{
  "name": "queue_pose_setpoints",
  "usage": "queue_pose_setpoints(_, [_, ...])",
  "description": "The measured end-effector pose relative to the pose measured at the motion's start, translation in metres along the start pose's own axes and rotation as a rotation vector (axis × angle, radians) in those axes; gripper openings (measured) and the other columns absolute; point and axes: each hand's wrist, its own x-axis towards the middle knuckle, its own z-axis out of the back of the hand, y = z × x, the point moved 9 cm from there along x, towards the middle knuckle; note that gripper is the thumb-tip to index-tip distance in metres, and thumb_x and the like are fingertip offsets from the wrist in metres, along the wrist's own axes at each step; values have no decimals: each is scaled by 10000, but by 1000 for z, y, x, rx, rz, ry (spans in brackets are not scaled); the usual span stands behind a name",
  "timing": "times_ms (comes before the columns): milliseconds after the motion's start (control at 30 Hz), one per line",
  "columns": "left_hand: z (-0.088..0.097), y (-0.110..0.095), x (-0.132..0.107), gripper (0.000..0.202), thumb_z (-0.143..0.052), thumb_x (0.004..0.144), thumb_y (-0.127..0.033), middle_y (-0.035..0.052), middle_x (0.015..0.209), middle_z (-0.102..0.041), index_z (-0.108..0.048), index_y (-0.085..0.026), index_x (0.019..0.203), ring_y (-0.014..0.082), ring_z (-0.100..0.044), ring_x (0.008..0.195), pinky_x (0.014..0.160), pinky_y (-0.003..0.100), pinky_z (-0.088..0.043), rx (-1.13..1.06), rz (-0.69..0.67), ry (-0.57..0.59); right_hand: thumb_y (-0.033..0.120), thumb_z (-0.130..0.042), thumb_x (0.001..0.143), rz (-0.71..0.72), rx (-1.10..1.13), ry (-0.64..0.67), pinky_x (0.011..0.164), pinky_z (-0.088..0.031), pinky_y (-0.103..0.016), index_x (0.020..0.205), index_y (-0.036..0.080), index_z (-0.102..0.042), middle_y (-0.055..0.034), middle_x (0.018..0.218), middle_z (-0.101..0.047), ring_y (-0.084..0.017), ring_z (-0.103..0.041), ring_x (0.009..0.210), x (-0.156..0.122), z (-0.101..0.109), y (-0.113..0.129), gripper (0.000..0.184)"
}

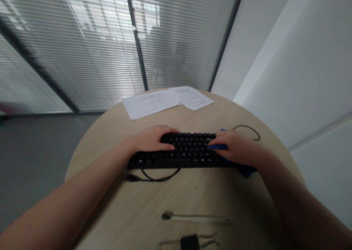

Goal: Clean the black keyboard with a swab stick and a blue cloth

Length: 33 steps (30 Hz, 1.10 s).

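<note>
A black keyboard (184, 151) lies across the round wooden table, its keys facing up. My left hand (155, 139) grips its left part, fingers along the far edge and thumb resting on the keys. On the right part, my right hand (233, 145) holds a blue cloth (218, 146) pressed to the keys. One fold shows between its fingers, and more of the cloth hangs out below the wrist. The hand hides the keyboard's right end.
Printed papers (154, 103) lie at the table's far edge. A black cable (162, 179) runs in front of the keyboard; a thin black cord (250, 127) curls at right. Nearest me are a slim brush (198, 218) and a black-bodied tool with wire prongs (189, 242).
</note>
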Motion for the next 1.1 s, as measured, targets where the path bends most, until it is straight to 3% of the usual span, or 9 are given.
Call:
queue_pose_setpoints(133, [1, 1, 0, 601, -616, 851, -530, 82, 1346, -641, -556, -254, 1382, 283, -574, 1234, 1071, 422, -399, 6, 4, -5, 304, -603, 887, -60, -43, 109, 812, -501, -361, 1105, 280, -783, -57, 1025, -760, -249, -694, 923, 1, -15, 2, 283])
queue_pose_setpoints(300, [-1, 4, -1, 615, -624, 849, -547, 76, 1361, -631, -547, -261, 1388, 274, -567, 1248, 1078, 412, -393, -2, 3, -11, 337, -631, 872, -188, -57, 125, 804, -516, -409, 1052, 313, -804, -62, 993, -779, -288, -705, 905, -10, -13, -15, 250])
queue_pose_setpoints(567, [-1, 2, 1, 610, -615, 853, -525, 81, 1352, -639, -543, -254, 1394, 279, -573, 1235, 1066, 420, -403, 15, 7, 4, 288, -604, 906, -78, 2, 99, 913, -506, -394, 1132, 261, -776, -76, 1059, -762, -266, -689, 993, 3, -19, 8, 285])
queue_pose_setpoints(700, [-1, 2, 0, 600, -614, 854, -524, 73, 1359, -635, -544, -266, 1391, 276, -570, 1244, 1071, 416, -400, 14, 3, -2, 306, -596, 916, -125, 21, 146, 926, -504, -394, 1171, 267, -762, -75, 1104, -758, -266, -686, 1015, -1, -19, 0, 307])
queue_pose_setpoints(833, [0, 2, 0, 596, -624, 848, -519, 68, 1350, -640, -549, -277, 1387, 275, -568, 1247, 1069, 415, -404, 7, 5, -5, 289, -610, 889, -223, 19, 214, 913, -518, -402, 1100, 278, -790, -70, 1088, -769, -281, -697, 998, -11, -13, -17, 277])
queue_pose_setpoints(1100, [-1, 3, 1, 600, -626, 849, -537, 81, 1345, -640, -563, -254, 1374, 279, -574, 1231, 1075, 428, -399, -1, -5, -8, 271, -601, 872, -275, -62, 208, 881, -531, -381, 982, 257, -805, -76, 1033, -775, -274, -704, 962, -12, -10, -17, 232])
